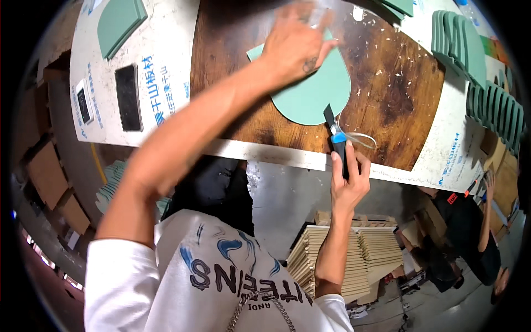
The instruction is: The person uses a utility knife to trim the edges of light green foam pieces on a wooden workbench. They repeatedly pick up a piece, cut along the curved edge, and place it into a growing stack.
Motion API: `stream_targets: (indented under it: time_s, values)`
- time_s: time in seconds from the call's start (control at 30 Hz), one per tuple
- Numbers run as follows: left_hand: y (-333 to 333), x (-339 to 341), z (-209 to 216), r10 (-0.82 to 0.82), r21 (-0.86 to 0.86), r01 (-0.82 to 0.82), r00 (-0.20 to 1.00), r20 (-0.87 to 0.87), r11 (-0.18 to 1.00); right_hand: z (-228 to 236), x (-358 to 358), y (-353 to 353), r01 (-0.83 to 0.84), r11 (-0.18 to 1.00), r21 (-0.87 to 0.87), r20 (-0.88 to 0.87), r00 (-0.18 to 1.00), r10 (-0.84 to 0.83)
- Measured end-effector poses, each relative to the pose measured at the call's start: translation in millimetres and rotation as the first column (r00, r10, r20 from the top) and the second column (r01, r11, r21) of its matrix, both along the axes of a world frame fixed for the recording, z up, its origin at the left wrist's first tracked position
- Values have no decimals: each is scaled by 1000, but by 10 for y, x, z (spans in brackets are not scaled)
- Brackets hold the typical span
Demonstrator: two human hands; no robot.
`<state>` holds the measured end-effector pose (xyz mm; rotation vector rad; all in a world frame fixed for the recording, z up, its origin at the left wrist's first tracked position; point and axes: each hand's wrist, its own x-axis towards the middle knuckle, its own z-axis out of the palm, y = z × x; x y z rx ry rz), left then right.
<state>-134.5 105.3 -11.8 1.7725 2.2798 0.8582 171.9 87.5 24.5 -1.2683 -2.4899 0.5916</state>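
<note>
A pale green board point(310, 99) with a rounded edge lies on the dark wood-grain work surface. My left hand point(298, 44) is over its far part, thumb stretched out and the other fingers smeared by motion; whether they grip anything is unclear. At the board's near edge, my right hand point(351, 176) is closed round the dark handle of a utility knife point(337, 136) with a blue part and a black blade. The blade tip points away from me and meets the board's rim. A thin, pale curled strip point(365, 138) loops beside the knife.
Stacked green boards point(459, 50) stand at the right, with more point(119, 25) at the far left. A black phone point(129, 98) rests on the white table point(160, 127). Pale shavings dot the wood-grain surface point(398, 105). Slatted panels point(326, 254) stand below; another person point(470, 238) is at the lower right.
</note>
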Motion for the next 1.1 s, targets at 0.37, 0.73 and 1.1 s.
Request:
stream_targets:
  time_s: [0.37, 0.73, 1.1]
  values:
    - [-233, 266, -109, 242, -84, -247, 968, -69, 965, -60, 27, 265, -36, 997, 69, -7, 999, 36]
    - [-241, 232, -99, 243, 28, -242, 969, -42, 970, -136, -328, 1081, -264, 960, 94, -47, 962, 269]
    - [-320, 276, -51, 200, -52, -209, 969, -143, 977, -87, -1556, 1691, -338, 935, 111, -3, 940, 340]
